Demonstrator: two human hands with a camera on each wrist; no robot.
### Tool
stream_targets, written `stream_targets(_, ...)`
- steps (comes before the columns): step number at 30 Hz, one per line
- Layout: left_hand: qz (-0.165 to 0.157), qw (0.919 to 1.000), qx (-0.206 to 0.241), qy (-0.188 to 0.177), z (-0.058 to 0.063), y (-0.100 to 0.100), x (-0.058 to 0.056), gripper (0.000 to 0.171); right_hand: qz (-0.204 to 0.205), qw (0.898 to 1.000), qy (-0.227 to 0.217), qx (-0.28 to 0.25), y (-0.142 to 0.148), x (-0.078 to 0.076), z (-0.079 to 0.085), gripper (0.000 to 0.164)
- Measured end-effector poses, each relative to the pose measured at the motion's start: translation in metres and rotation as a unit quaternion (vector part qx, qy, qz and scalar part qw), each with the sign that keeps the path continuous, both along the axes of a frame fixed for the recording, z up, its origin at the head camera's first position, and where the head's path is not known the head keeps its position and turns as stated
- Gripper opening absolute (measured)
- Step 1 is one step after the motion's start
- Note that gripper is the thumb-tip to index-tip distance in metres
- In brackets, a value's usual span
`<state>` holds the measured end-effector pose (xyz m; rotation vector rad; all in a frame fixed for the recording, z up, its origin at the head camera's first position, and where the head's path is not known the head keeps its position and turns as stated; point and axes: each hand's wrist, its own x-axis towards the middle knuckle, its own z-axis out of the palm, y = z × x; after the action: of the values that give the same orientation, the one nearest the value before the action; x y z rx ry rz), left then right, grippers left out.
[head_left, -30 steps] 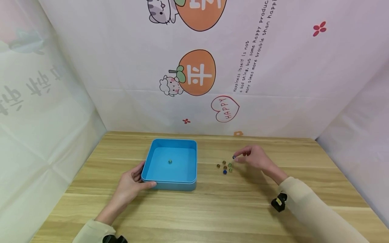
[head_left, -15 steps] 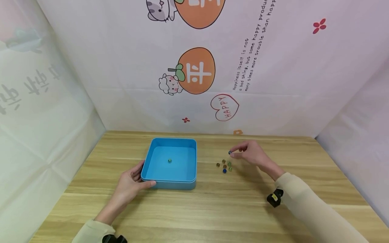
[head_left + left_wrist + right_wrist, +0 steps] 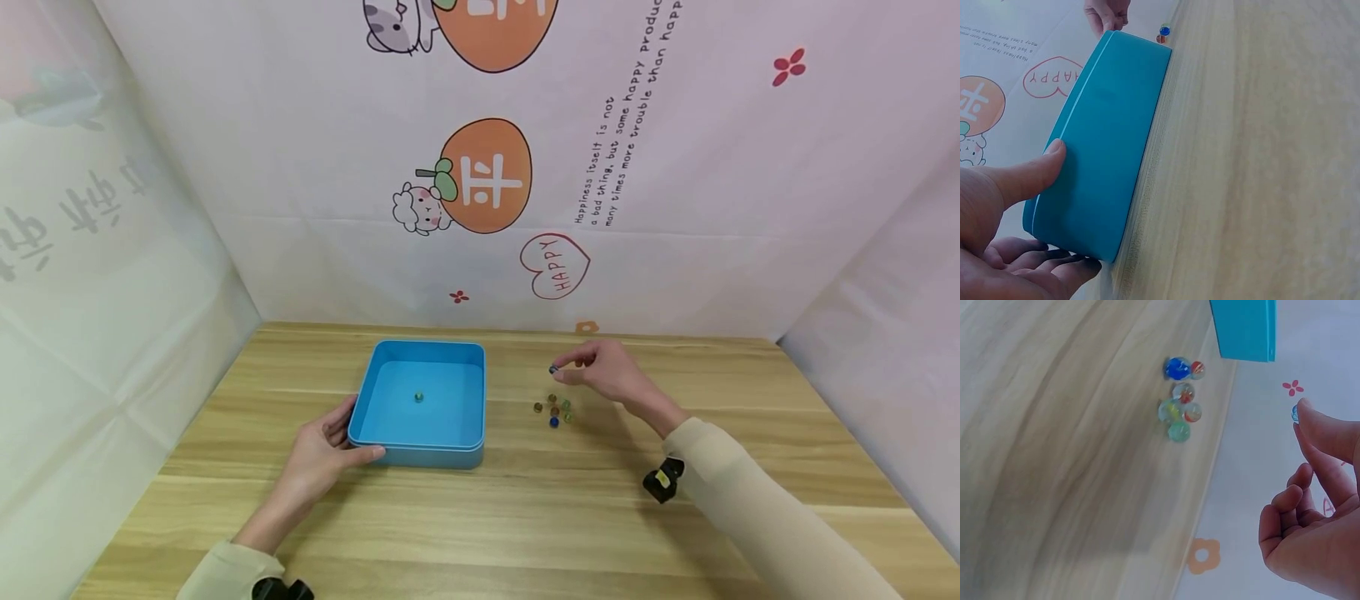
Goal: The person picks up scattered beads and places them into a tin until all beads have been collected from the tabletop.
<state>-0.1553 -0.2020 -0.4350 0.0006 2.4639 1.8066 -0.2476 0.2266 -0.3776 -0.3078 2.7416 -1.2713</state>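
Note:
My left hand (image 3: 318, 454) grips the near left corner of a square blue box (image 3: 431, 457), thumb over the front wall and fingers along the left side. A single greenish marble (image 3: 419, 397) lies on the box floor. Between thumb and index finger, my right hand (image 3: 611, 372) pinches a blue marble (image 3: 553, 369) above the table, right of the box. In the right wrist view only a sliver of this clear blue marble (image 3: 1295, 414) shows past the thumb. Several loose marbles, among them a dark blue marble (image 3: 554, 422), sit clustered below that hand.
The wooden table (image 3: 480, 533) meets a printed white cloth (image 3: 675, 275) at its far edge. Cloth also hangs at the left and right sides. Black wrist cameras (image 3: 663, 481) are strapped over the sleeves.
My right hand has moved left and a little away from me, carrying the blue marble up from beside the cluster. The left hand and the box stay where they were.

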Motion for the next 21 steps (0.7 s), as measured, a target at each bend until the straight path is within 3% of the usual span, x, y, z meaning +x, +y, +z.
stream_targets(6, -0.001, 1.0000, 0.003, 0.002, 0.000, 0.000, 0.000, 0.101, 0.006, 1.000, -0.009, -0.008, -0.011, -0.003, 0.006, 0.018)
stream_targets(14, -0.003, 1.0000, 0.005, 0.003, -0.001, 0.000, 0.000, 0.101, 0.037, 0.999, 0.014, -0.021, -0.027, -0.009, 0.011, 0.017)
stream_targets(21, -0.004, 1.0000, 0.006, 0.002, -0.001, -0.001, 0.000, 0.101, 0.036, 0.999, -0.011, -0.037, -0.042, -0.010, 0.016, 0.017)
